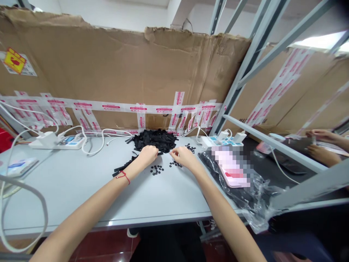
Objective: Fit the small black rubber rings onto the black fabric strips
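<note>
My left hand (148, 154), with a red cord bracelet on its wrist, is closed. A short black strip sticks out from its fingertips. Just to the right, my right hand (182, 155) is pinched, its fingertips close to the strip's end; whatever lies in that pinch is too small to make out. Behind both hands is a heap of black strips (154, 139). More black strips (121, 168) lie under and beside my left wrist. Small black round pieces with holes (156, 169) are scattered on the table between my forearms, with others around my right hand.
A pink phone (231, 171) rests on a clear plastic bag (256, 203) at right. Power strips (58, 143) and white cables stand along the cardboard wall (122, 69). A grey metal frame (245, 69) rises at right; beyond it are another person's hands (324, 145).
</note>
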Demonstrator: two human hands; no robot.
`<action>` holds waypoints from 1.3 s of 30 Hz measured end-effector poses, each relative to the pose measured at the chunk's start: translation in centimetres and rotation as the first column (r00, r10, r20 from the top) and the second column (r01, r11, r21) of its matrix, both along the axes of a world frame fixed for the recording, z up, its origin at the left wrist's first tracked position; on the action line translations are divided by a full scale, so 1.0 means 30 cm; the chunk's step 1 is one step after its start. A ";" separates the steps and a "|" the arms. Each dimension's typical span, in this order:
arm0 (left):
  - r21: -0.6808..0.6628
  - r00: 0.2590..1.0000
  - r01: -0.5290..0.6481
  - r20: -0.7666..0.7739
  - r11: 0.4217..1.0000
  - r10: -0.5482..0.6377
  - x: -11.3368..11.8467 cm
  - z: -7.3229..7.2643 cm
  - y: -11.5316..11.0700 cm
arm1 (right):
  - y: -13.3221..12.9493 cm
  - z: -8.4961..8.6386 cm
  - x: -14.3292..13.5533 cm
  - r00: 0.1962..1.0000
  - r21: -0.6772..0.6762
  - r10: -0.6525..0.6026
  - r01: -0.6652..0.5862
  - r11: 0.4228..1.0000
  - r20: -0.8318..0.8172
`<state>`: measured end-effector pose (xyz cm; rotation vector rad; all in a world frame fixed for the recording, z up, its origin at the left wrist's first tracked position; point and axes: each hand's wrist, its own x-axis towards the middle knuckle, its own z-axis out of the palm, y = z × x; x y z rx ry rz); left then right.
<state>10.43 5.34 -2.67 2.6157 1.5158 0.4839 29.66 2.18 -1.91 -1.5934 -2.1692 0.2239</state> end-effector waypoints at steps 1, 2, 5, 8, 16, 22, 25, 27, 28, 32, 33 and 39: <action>-0.002 1.000 -0.003 0.004 1.000 0.003 -0.002 0.000 -0.007 | -0.002 0.004 -0.003 1.000 0.002 -0.010 0.010 1.000 0.000; -0.005 1.000 -0.006 0.009 1.000 0.006 -0.005 0.000 -0.015 | -0.005 0.008 -0.006 1.000 0.003 -0.017 0.017 1.000 -0.010; -0.014 0.997 0.003 0.074 1.000 -0.002 -0.019 0.003 -0.043 | -0.012 0.017 -0.021 0.993 0.005 0.002 -0.002 1.000 -0.117; -0.039 0.936 0.048 0.351 0.998 -0.031 -0.037 0.010 -0.077 | -0.017 0.017 -0.042 0.954 -0.003 0.072 -0.076 0.997 -0.291; -0.297 0.586 0.193 0.800 0.935 0.133 -0.045 0.014 -0.135 | -0.036 0.009 -0.087 0.756 -0.077 0.233 -0.350 0.934 -0.612; -0.352 0.454 0.292 0.869 0.889 0.195 -0.025 -0.018 -0.116 | -0.012 -0.017 -0.076 0.673 -0.103 0.166 -0.341 0.934 -0.721; -0.367 0.491 0.270 0.848 0.890 0.200 -0.029 -0.036 -0.092 | -0.005 -0.028 -0.073 0.701 -0.150 0.133 -0.328 0.933 -0.701; -0.358 0.573 0.245 0.803 0.901 0.163 -0.036 -0.048 -0.075 | -0.006 -0.028 -0.071 0.756 -0.186 0.102 -0.286 0.940 -0.647; -0.334 0.638 0.215 0.759 0.918 0.127 -0.041 -0.053 -0.067 | -0.007 -0.025 -0.068 0.800 -0.205 0.081 -0.247 0.947 -0.595; -0.117 0.908 0.063 0.419 0.991 -0.008 -0.061 -0.066 -0.042 | -0.009 -0.003 -0.035 0.965 -0.238 -0.039 -0.025 0.971 -0.261; -0.078 0.937 0.052 0.349 0.996 -0.022 -0.065 -0.066 -0.038 | -0.008 0.003 -0.022 0.980 -0.250 -0.060 0.011 0.968 -0.190; -0.117 0.937 0.075 0.349 0.990 -0.029 -0.073 -0.063 -0.036 | 0.004 0.009 0.028 0.996 -0.341 -0.068 0.044 0.939 -0.057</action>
